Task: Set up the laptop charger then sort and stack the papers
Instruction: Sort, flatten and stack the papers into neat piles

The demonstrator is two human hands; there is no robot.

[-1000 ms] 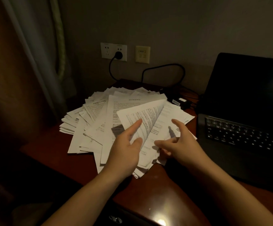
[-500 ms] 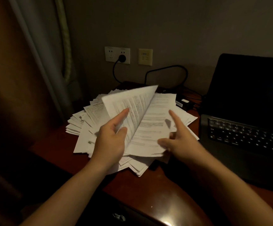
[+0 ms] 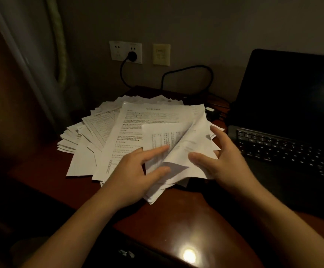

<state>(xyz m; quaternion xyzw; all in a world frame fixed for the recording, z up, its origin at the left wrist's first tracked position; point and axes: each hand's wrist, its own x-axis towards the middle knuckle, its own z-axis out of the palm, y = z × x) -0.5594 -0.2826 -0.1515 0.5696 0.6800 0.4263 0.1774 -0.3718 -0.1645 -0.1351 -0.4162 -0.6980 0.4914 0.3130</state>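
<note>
A loose pile of printed papers is spread over the left half of the dark wooden desk. On its near right side a bent sheet arches up between my hands. My left hand pinches that sheet's lower left part between index finger and thumb. My right hand holds its right edge, thumb on top and spread fingers behind. The black charger plug sits in the wall socket. Its cable loops along the wall towards the charger brick beside the open laptop.
The laptop fills the desk's right side, screen dark, its keyboard close to my right hand. A curtain hangs at the left and a second wall plate sits right of the socket. A light glares on the desk's near edge.
The sheet that my left hand had lifted high has come back down onto the pile, bent over. Both hands have followed it down and keep hold of it.
</note>
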